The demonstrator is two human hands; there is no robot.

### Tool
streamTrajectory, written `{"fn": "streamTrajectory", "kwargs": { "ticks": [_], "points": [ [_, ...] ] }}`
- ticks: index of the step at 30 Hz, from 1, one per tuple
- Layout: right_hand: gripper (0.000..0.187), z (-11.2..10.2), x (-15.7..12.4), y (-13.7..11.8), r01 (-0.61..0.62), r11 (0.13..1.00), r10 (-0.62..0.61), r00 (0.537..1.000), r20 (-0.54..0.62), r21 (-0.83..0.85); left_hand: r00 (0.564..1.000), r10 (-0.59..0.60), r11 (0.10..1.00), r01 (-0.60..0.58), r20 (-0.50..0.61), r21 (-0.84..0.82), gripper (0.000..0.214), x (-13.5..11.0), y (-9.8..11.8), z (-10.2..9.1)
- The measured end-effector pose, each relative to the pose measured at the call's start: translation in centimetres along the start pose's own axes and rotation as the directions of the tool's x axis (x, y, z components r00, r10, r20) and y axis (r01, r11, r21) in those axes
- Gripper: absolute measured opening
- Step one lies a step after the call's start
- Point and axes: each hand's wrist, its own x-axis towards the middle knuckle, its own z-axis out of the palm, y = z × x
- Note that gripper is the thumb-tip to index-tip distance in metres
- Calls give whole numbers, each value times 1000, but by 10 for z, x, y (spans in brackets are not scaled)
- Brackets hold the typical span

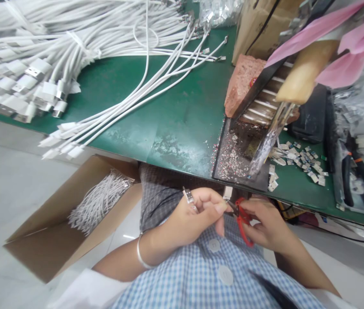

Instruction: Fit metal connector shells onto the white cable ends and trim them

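One metal connector (228,192): being pinched in the left hand (198,216), just off the near edge of the surface (185,116). One pair of red-handled scissors (243,223): being grasped by the right hand (269,224), blades reaching the left fingertips; probably trimming, the next move calling for a steady pinch. Second connector (188,196): protruding between left fingers. Both hands: angling inward.
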Motion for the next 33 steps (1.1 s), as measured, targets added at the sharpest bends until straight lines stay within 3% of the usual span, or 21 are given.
{"fn": "streamTrajectory", "kwargs": {
  "ticks": [7,14,17,21,25,33],
  "points": [
    [22,-1,0,0,4,998,-3,1000,20,-62,1000,-12,996,13,-23,85,32,-2,6,2],
    [21,0,1,2,18,990,-17,1000,11,-137,998,-33,999,34,-56,14,32,-2,7,1],
    [21,8,1,-1,-42,999,44,997,-58,32,999,-45,997,44,-22,-68,33,-1,4,1],
    [21,32,-2,-9,-125,961,155,983,-104,248,999,24,990,-21,22,-139,34,0,-4,0],
    [17,58,-6,-17,-160,905,217,971,-104,394,998,68,982,-70,-15,-174,37,2,-9,1],
    [16,71,-12,-15,-187,844,268,959,-95,503,996,43,977,-57,-73,-208,37,3,-11,5]
  ]
}}
